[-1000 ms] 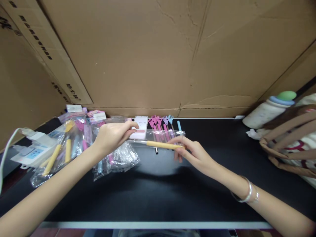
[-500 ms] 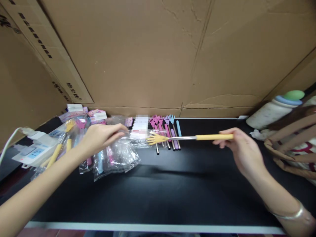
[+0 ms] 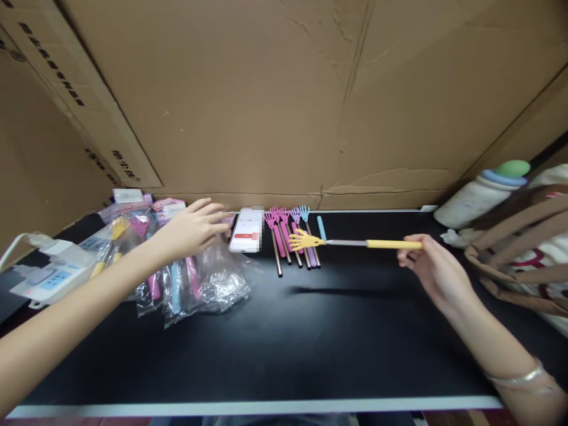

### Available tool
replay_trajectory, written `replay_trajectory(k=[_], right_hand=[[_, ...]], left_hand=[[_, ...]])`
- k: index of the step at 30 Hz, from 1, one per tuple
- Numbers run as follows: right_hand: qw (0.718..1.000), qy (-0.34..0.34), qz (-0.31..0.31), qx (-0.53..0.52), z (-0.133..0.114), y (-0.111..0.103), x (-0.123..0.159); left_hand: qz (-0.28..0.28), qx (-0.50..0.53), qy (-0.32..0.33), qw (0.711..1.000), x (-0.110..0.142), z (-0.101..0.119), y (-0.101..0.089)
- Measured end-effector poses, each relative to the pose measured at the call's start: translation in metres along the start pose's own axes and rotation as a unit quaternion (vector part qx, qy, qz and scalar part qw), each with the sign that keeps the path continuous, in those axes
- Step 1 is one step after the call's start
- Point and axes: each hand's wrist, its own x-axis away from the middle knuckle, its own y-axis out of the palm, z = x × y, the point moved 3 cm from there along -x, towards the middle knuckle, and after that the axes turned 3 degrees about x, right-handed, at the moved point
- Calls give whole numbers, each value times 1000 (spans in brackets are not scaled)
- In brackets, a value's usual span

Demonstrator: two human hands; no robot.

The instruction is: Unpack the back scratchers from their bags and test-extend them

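Observation:
My right hand point(image 3: 428, 266) grips the handle end of a yellow back scratcher point(image 3: 346, 243), held level above the table with its claw pointing left. My left hand point(image 3: 195, 228) is spread with its fingers apart, just over a heap of clear plastic bags point(image 3: 222, 278); it holds nothing. Packaged back scratchers point(image 3: 176, 287) in blue, pink and yellow lie in clear wrappers beneath and beside my left forearm. Past the yellow claw, several unwrapped back scratchers point(image 3: 279, 245) in pink, purple and blue lie side by side.
A phone point(image 3: 245, 231) showing a timer lies near the back edge. At left is a white power strip point(image 3: 57, 281) with plugs. A white bottle point(image 3: 473, 198) and a bag with brown straps point(image 3: 510, 254) stand at right. Cardboard point(image 3: 266, 106) walls the black table point(image 3: 266, 349).
The yellow back scratcher has moved right, away from my left hand. My left hand has opened; the clear wrapper that stretched over the phone has dropped toward the heap.

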Motion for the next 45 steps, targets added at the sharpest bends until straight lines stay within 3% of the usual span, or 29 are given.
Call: replay_trajectory(k=[4, 6, 10, 16, 19, 22, 24, 26, 29, 31, 33, 36, 38, 45], right_hand=[[997, -6, -61, 55, 0, 34, 9], [992, 1, -105, 63, -1, 53, 14], [982, 13, -178, 61, -7, 85, 30], [926, -68, -329, 170, -29, 112, 67], [932, -122, -283, 191, -36, 110, 70], [947, -150, -219, 183, -36, 103, 65], [938, -166, -219, 212, -36, 101, 63], [899, -207, -260, 286, -38, 103, 65], [785, -318, -313, 430, -43, 111, 77], [713, -393, -300, 498, -45, 114, 89], [670, -448, -263, 530, -47, 114, 101], [631, -507, -236, 538, -50, 109, 119], [615, -524, -253, 532, -51, 107, 128], [620, -504, -256, 544, -44, 117, 133]], left_hand=[[82, 58, -53, 994, -19, 37, -25], [88, 75, -36, 993, -31, 67, -33], [58, 85, -9, 995, -46, 118, -26], [29, 190, 3, 981, -48, 141, -15], [-18, 275, -11, 961, -42, 144, -17], [-101, 418, -49, 902, -33, 147, -16], [-139, 472, -67, 868, -27, 149, -12], [-144, 443, -70, 882, -24, 149, -9], [-113, 312, -46, 942, -19, 149, -8], [-63, 227, -17, 972, -13, 151, -12], [9, 147, 2, 989, -1, 155, -22], [92, 83, 4, 992, 20, 163, -40], [97, 83, -3, 992, 30, 168, -49], [78, 84, 10, 993, 24, 177, -44]])
